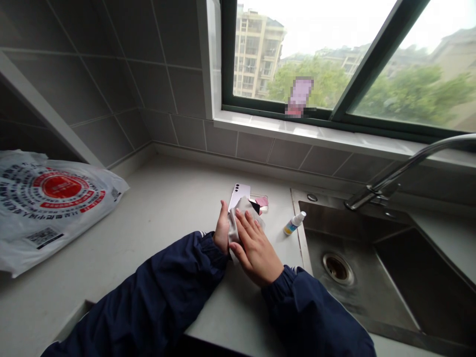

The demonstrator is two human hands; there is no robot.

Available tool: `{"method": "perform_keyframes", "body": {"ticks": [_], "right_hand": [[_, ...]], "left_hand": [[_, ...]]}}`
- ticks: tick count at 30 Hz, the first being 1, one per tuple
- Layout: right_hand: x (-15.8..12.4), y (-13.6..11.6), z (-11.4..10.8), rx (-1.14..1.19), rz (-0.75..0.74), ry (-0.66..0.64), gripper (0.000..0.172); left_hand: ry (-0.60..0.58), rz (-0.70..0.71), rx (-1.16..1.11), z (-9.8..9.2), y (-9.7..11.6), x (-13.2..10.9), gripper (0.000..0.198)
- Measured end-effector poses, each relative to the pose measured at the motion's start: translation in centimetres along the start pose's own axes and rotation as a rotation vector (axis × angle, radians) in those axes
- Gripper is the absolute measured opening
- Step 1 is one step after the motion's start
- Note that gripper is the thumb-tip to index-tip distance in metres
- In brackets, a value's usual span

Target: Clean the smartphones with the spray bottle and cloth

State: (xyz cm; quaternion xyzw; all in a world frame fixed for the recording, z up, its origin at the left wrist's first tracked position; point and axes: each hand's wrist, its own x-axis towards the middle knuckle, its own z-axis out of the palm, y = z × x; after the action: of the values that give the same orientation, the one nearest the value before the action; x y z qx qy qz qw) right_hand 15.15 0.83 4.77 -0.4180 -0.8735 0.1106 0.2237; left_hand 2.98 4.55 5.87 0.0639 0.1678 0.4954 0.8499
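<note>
My left hand (222,229) is palm up with its thumb raised, its other fingers hidden beneath a light grey cloth (234,225). A dark flat thing (254,206) shows one black corner past the cloth and seems to rest in that hand. On top, my right hand (256,250) presses the cloth down with fingers stretched forward. Just beyond the hands lies a lilac phone (242,191), camera side up, partly covered by the cloth. Beside it is a clear case (265,208) with a pink piece (262,201) on it. A small spray bottle (293,224) stands to the right.
A printed white plastic bag (67,198) lies on the pale countertop (171,198) at the left. On the right are a steel sink (357,292) and a curved tap (405,171). Behind, a window sill (275,131) runs above the tiled wall; a pixelated patch covers part of the window.
</note>
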Motion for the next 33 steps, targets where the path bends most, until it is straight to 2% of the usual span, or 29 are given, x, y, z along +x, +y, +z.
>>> {"method": "perform_keyframes", "body": {"ticks": [4, 7, 11, 16, 19, 23, 27, 33], "right_hand": [[1.4, 0.8, -0.2, -0.051, 0.03, 0.029, 0.062], [2.5, 1.5, -0.5, -0.079, 0.05, 0.068, 0.06], [2.6, 2.4, -0.6, -0.07, 0.077, 0.128, 0.061], [0.8, 2.6, -0.2, -0.035, 0.142, 0.168, 0.064], [-0.2, 1.8, -0.2, -0.047, 0.175, 0.151, 0.064], [-0.6, 0.7, -0.5, -0.074, 0.146, 0.135, 0.065], [0.4, 0.7, -0.5, -0.084, 0.105, 0.121, 0.065], [2.6, 1.3, -0.7, -0.097, 0.108, 0.117, 0.062]], "left_hand": [[0.049, 0.114, -0.002, 0.1, -0.6, 0.3, 0.074], [-0.015, 0.193, 0.007, 0.1, -1.2, 0.5, 0.069], [-0.144, 0.128, 0.027, 0.1, -1.5, 0.5, 0.072], [-0.239, 0.049, 0.041, -0.2, -1.5, 0.4, 0.082], [-0.21, -0.002, 0.031, -0.2, -1.4, 0.2, 0.086], [-0.131, -0.015, 0.01, 0.1, -1.1, 0.0, 0.088], [-0.11, -0.009, 0.017, 0.2, -0.9, 0.0, 0.086], [-0.151, 0.098, 0.05, 0.1, -1.1, 0.4, 0.073]]}}
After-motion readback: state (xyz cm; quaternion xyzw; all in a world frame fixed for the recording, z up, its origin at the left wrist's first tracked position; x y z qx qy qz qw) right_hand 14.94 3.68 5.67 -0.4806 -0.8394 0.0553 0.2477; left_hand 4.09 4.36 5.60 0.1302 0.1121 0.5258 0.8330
